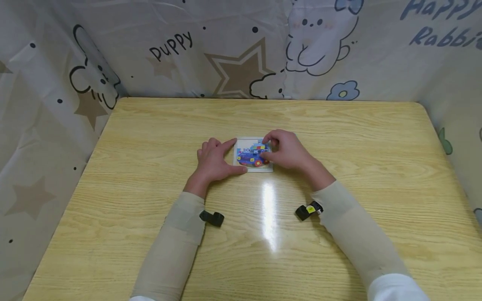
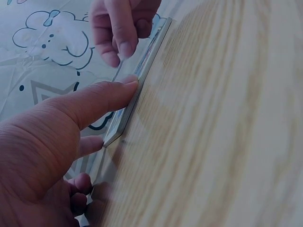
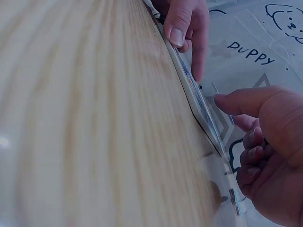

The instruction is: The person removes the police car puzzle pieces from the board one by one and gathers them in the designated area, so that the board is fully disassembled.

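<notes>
A small framed jigsaw puzzle [image 1: 246,159] with a blue cartoon car lies flat on the table. My left hand [image 1: 215,161] rests at its left side, with thumb and forefinger spread straight to the near and far edges. In the left wrist view the left thumb [image 2: 106,101] presses on the frame's near edge. Over the puzzle's right side, my right hand [image 1: 288,149] pinches a thin puzzle piece [image 3: 216,90] between thumb and forefinger. The piece is tilted above the board, and its picture cannot be made out. The right hand's other fingers are curled.
The wooden table [image 1: 350,138] extends around the puzzle, with a bright light reflection in front of it. A printed cloth [image 1: 233,54] hangs behind the far edge and at the sides. Black wrist cameras [image 1: 214,218] stick out inward from both sleeves.
</notes>
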### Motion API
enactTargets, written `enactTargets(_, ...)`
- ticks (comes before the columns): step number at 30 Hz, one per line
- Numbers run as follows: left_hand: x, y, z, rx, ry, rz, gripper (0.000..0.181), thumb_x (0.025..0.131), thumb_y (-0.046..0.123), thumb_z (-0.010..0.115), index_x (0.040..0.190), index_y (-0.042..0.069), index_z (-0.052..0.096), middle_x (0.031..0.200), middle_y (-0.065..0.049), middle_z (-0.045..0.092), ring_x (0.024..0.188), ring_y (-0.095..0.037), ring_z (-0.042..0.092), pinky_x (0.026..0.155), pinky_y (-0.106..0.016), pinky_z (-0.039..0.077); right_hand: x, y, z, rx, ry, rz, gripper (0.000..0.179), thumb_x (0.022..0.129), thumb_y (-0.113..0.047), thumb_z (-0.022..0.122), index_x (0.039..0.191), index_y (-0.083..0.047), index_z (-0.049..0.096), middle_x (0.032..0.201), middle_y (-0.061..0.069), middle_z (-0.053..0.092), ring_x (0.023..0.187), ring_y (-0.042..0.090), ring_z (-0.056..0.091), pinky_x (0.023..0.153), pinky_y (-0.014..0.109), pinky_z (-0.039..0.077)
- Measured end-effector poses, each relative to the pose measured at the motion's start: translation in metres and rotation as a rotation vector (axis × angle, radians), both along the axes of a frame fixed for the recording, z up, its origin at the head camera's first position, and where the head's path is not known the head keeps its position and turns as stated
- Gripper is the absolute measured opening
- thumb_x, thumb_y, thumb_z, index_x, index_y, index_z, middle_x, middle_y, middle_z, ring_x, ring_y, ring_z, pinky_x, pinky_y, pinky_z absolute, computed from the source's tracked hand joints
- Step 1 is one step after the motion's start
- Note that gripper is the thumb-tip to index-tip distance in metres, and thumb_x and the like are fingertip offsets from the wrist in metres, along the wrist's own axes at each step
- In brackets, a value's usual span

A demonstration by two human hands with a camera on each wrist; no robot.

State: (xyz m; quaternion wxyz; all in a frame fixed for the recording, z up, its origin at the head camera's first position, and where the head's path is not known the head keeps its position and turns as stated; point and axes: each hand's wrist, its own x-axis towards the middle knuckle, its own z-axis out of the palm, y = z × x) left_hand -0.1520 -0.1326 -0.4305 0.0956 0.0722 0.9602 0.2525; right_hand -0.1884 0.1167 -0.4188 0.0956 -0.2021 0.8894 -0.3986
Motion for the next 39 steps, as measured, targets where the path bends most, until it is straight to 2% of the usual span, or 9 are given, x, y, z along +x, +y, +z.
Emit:
enactTargets(11,0.001,0.000,0.000,0.009,-0.003,0.008,0.102,0.068,0.066,0.082,0.153,0.026,0.044,0.107,-0.007,0.037,0.098,-0.028,0.032,0.086,-0.044,0.022,0.008,0.025,0.001,-0.026,-0.029,-0.067,0.030,0.083,-0.016,0.083,0.108,-0.007,0.068,0.090,0.011,0.051,0.085,0.025,0.045,0.073,0.040,0.037)
enactTargets(21,0.003,-0.001,-0.003,0.001,-0.003,0.013,0.102,0.068,0.066,0.082,0.154,0.027,0.043,0.106,-0.006,0.037,0.098,-0.027,0.032,0.086,-0.044,0.022,0.010,0.054,-0.008,-0.025,0.015,-0.111,0.030,0.082,-0.015,0.084,0.106,-0.005,0.069,0.085,0.013,0.050,0.078,0.025,0.044,0.071,0.040,0.035)
enactTargets(33,0.003,0.000,-0.002,0.011,0.002,0.016,0.102,0.067,0.066,0.082,0.153,0.026,0.044,0.107,-0.006,0.037,0.098,-0.027,0.032,0.086,-0.045,0.022,0.007,0.089,-0.006,0.016,0.005,-0.187,0.030,0.084,-0.016,0.082,0.107,-0.003,0.068,0.086,0.013,0.046,0.078,0.025,0.042,0.071,0.039,0.034)
enactTargets(39,0.002,0.001,-0.001,0.019,0.002,0.014,0.102,0.068,0.065,0.082,0.154,0.026,0.044,0.107,-0.006,0.036,0.098,-0.028,0.031,0.085,-0.045,0.021,0.001,0.103,-0.005,0.034,0.008,-0.213,0.030,0.085,-0.016,0.081,0.108,-0.002,0.067,0.086,0.014,0.046,0.078,0.026,0.042,0.071,0.040,0.033)
